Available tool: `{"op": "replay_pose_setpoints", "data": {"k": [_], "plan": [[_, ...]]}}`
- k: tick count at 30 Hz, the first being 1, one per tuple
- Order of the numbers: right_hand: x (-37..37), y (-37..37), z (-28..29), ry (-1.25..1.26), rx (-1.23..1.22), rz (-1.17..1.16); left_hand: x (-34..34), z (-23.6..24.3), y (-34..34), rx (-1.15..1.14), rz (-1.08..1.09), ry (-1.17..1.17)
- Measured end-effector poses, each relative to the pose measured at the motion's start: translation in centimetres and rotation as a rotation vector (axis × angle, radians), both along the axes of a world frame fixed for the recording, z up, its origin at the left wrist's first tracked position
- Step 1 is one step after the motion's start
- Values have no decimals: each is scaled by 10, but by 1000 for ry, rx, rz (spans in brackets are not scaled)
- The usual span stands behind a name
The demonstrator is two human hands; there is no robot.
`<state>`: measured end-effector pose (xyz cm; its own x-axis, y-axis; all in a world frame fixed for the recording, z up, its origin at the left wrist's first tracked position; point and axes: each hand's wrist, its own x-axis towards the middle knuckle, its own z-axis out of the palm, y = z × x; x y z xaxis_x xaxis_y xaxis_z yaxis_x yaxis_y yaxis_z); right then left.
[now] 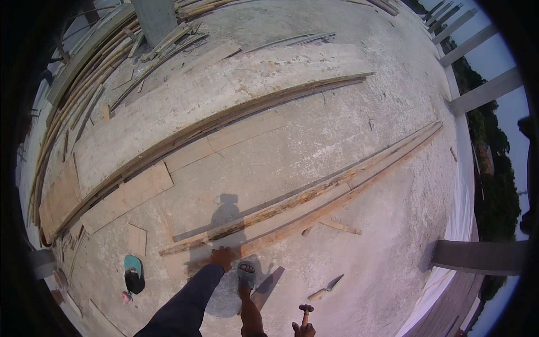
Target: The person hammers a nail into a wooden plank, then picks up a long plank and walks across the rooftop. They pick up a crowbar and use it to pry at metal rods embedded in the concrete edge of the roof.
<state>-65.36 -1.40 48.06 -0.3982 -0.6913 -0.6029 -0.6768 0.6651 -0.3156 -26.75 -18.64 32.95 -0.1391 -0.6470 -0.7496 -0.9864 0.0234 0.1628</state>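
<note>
A long wooden form (pixel 275 224), made of two rough rails with a flat strip between, lies slantwise on the concrete before me. My left hand (pixel 222 258), at the end of a dark sleeve, is closed over its near edge close to the left end; the fingertips are partly hidden. At the bottom edge my right hand (pixel 304 330) grips a hammer (pixel 306 313) by its wooden handle, head up, apart from the form. Beside my left hand is a sandalled foot (pixel 246 268). A pointed trowel (pixel 327 288) with a wooden handle rests on the floor to the right.
Beyond the form lies a stack of wide boards (pixel 224 92), with poles (pixel 84 84) and a concrete column (pixel 154 22) at far left. A teal-and-black cap (pixel 133 273) sits left. Short wood scraps (pixel 341 227) lie nearby. White sheeting (pixel 461 208) lines the right edge.
</note>
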Motion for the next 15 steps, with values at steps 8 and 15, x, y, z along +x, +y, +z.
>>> {"op": "replay_pose_setpoints", "data": {"k": [8,15], "plan": [[-18,-246,241,36,-227,276,42,324,-107,-1,39,3],[30,-438,363,-206,-612,451,96,447,-171,-166,33,-75]]}}
